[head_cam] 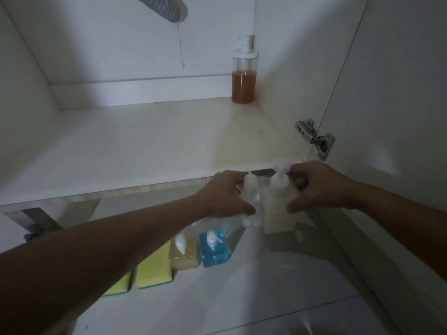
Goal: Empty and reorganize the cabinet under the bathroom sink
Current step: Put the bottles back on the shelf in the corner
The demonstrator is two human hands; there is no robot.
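**Clear plastic pump bottles held at the cabinet lip, one per hand**

Left hand (227,194) grips a small clear bottle (250,197), fingers wrapped round its body. Right hand (321,187) grips a larger cream-filled bottle (280,206), thumb on the near face, fingers behind. Both bottles upright, long axis vertical, side by side and touching or nearly so; blur hides the gap. They sit just in front of the cabinet floor (145,146) edge, right side, below the door hinge (314,137).

Whether they're going in or coming out: can't tell from this.

Inside the cabinet only an amber pump bottle (244,73) stands, back right corner, well apart from the hands. Drain hose (164,8) hangs above.

On the floor below the arms: two yellow sponges (145,269), a beige bottle (185,255), a blue bottle (214,250), in a row.

Key relation: the cabinet opening lies straight ahead and slightly above both hands. Right hand is nearer the amber bottle. Both forearms extended, wrists level.
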